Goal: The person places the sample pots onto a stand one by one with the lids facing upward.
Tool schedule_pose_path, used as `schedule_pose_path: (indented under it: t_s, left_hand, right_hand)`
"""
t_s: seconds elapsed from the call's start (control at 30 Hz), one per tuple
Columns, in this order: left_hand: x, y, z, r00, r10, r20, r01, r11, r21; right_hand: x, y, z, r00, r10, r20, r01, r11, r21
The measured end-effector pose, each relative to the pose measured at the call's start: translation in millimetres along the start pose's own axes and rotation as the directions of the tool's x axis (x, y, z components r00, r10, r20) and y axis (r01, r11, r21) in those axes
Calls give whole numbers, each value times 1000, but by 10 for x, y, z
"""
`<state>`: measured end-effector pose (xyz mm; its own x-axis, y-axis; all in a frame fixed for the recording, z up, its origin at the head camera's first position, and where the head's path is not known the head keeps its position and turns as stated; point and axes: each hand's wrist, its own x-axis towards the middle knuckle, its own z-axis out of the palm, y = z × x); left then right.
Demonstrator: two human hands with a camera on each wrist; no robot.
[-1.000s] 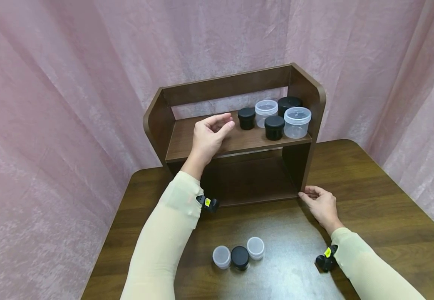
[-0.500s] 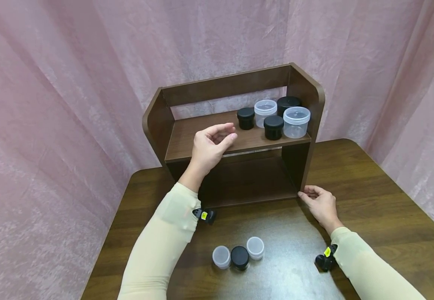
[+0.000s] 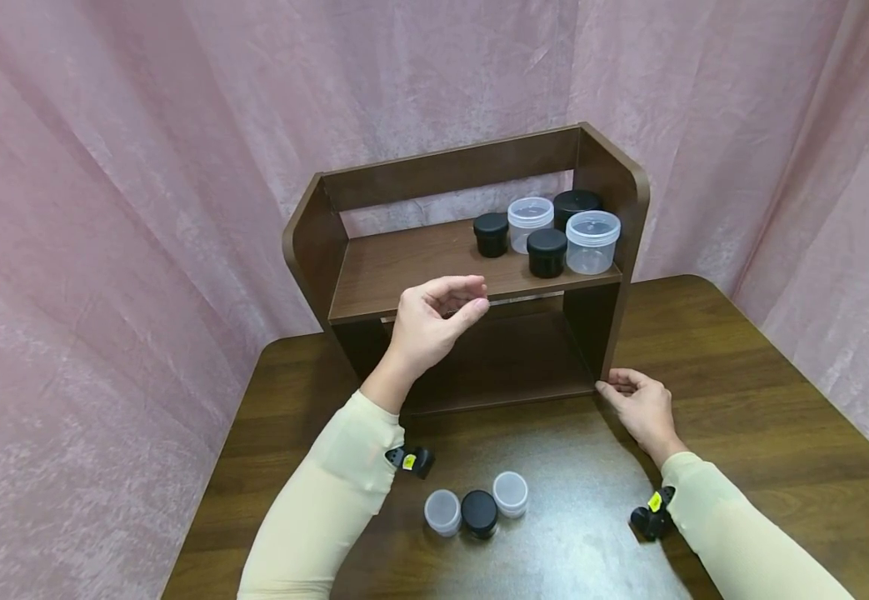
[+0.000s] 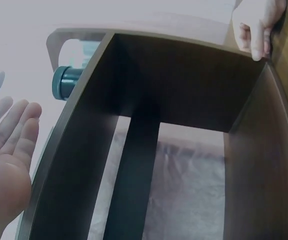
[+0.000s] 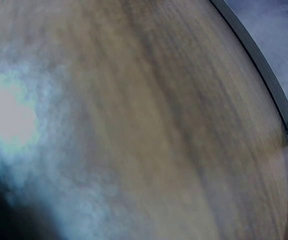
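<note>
My left hand (image 3: 434, 321) hovers in front of the brown wooden shelf (image 3: 404, 262), fingers loosely bent and nothing between them. In the left wrist view its palm (image 4: 6, 180) faces the shelf's side. At the lower right front corner, my right hand (image 3: 640, 408) holds the side panel's foot, thumb at the front edge and fingers on the outside. On the upper board stand two small black jars (image 3: 546, 253), two clear jars (image 3: 593, 243) and a wider black jar (image 3: 578, 205). The right wrist view shows mostly tabletop, with fingertips at its right edge.
On the wooden table (image 3: 704, 358), before the shelf, a black-lidded jar (image 3: 479, 512) stands between two small white-lidded jars (image 3: 443, 512). Pink curtains (image 3: 179, 167) hang behind. A black wrist camera (image 3: 412, 461) is strapped to the left sleeve.
My left hand has drawn back from over the upper board, down toward the front and slightly right. My right hand stays at the shelf's corner. The jars have not moved.
</note>
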<state>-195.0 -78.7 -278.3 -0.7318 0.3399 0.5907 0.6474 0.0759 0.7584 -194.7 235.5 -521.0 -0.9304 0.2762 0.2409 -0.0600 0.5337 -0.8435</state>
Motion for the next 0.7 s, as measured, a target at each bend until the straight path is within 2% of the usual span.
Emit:
schedule_pose_path:
  t_s: [0.13, 0.33, 0.7]
  left_hand:
    - [-72, -152, 48, 999, 3, 36, -3, 1000, -6]
    - [-180, -246, 111, 996, 20, 89, -23, 999, 28]
    - [-404, -420, 250, 985, -69, 158, 64, 997, 34]
  right_hand:
    - [7, 18, 11, 1000, -8, -10, 8, 1000, 3]
    - [20, 43, 18, 999, -44, -30, 44, 999, 7]
    - [18, 13, 17, 999, -38, -32, 39, 999, 12]
